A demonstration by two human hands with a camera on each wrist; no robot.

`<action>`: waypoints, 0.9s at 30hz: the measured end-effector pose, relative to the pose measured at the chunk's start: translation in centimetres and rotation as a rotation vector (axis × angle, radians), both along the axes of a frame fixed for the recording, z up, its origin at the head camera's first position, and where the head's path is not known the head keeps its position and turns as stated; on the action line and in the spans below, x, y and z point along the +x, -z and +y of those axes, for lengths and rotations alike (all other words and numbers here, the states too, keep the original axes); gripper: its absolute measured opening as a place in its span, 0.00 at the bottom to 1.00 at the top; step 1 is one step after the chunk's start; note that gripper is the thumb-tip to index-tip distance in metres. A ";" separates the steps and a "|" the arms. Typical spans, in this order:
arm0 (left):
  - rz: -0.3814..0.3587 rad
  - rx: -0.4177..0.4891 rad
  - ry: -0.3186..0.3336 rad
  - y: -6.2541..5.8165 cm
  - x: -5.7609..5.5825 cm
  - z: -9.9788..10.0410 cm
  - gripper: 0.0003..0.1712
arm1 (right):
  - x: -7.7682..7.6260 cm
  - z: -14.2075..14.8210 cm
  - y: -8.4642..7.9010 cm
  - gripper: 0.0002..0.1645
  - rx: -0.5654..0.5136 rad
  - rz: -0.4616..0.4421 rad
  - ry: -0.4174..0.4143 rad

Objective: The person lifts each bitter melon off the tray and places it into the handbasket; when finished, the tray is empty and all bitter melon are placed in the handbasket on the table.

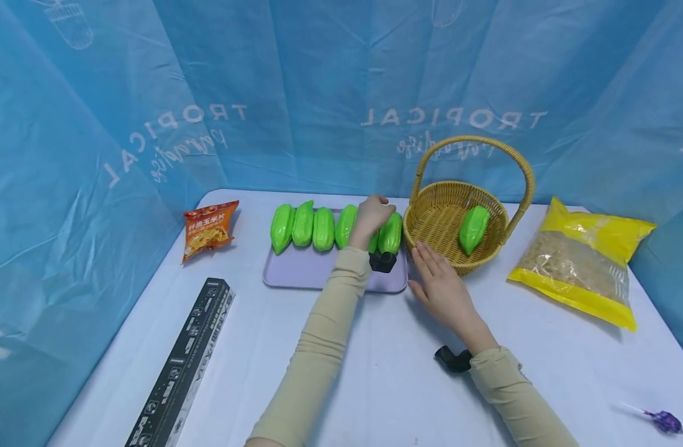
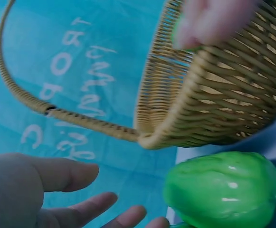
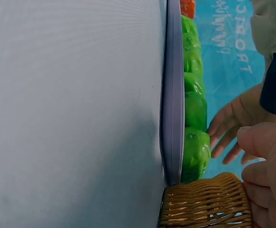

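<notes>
Several glossy green star fruits [image 1: 323,230] lie in a row on a lilac tray [image 1: 297,273]. My left hand [image 1: 373,217] is over the right part of this row, partly hiding the fruits beneath; in the left wrist view its fingers are spread with nothing between them, beside the rightmost star fruit [image 2: 225,190]. A wicker basket [image 1: 435,226] with a tall handle stands against the tray's right end, with one star fruit [image 1: 474,230] inside. My right hand [image 1: 443,292] rests its extended fingers at the basket's front rim, and its fingertips overlap the rim in the left wrist view.
An orange snack bag [image 1: 209,231] lies left of the tray, and a long black pasta box [image 1: 179,366] lies in front of it. Right of the basket is a yellow bag [image 1: 582,261] with a see-through window. A purple lollipop [image 1: 665,422] lies at the front right.
</notes>
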State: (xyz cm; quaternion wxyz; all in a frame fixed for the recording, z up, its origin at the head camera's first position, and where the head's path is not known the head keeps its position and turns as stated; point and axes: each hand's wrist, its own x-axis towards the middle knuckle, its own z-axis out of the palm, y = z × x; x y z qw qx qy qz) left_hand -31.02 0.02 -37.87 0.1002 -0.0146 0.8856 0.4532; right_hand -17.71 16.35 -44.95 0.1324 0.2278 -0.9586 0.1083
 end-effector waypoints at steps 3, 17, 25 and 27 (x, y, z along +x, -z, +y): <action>0.092 -0.082 -0.023 0.8 0.4 0.4 0.23 | 0.1 -0.1 0.1 0.39 -0.001 0.011 -0.002; 0.254 -0.382 -0.112 3.6 1.7 2.8 0.20 | -0.1 0.0 0.2 0.39 0.007 0.031 -0.006; 0.238 -0.503 -0.057 3.7 1.4 3.1 0.26 | 0.0 0.0 0.1 0.40 0.010 0.023 -0.004; 0.249 -0.509 -0.055 3.6 1.3 3.1 0.27 | -0.1 0.1 0.1 0.41 0.012 0.028 -0.004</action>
